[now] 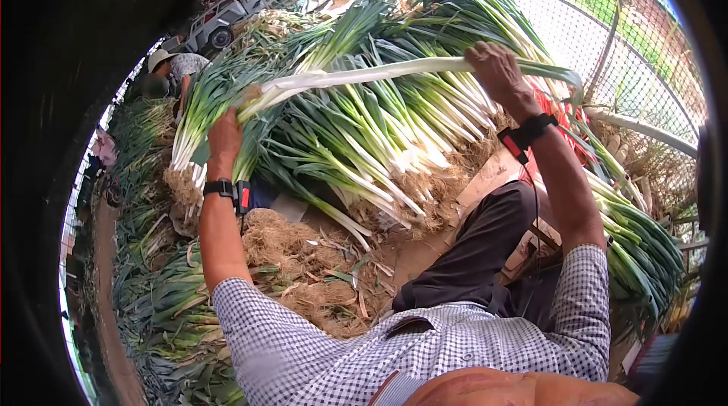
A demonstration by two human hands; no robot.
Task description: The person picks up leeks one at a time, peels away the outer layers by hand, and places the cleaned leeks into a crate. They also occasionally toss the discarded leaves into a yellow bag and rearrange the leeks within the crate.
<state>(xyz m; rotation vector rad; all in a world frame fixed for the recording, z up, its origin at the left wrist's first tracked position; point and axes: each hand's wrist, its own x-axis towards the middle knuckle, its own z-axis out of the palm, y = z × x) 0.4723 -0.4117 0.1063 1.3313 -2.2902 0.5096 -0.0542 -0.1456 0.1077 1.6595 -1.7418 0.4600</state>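
A long leek (371, 72) stretches across the view in front of me, its root end at the left. My right hand (497, 72) is closed around it near the green leaves, which trail past the fist to the right. At the root end, my left hand (225, 137) is raised with its fingers closed on a pale green outer strip of the same leek; the fingertips are partly hidden. Below and behind lies a big heap of leeks (394, 122), white shafts and roots toward me. Both wrists wear black bands.
Cut roots and scraps (303, 277) are piled on the ground by my legs. More leeks (182, 315) lie at the left, and a bundle (637, 254) at the right. Another person (178, 68) bends over leeks at the far left. Behind are a parked vehicle (220, 23) and a mesh fence (607, 50).
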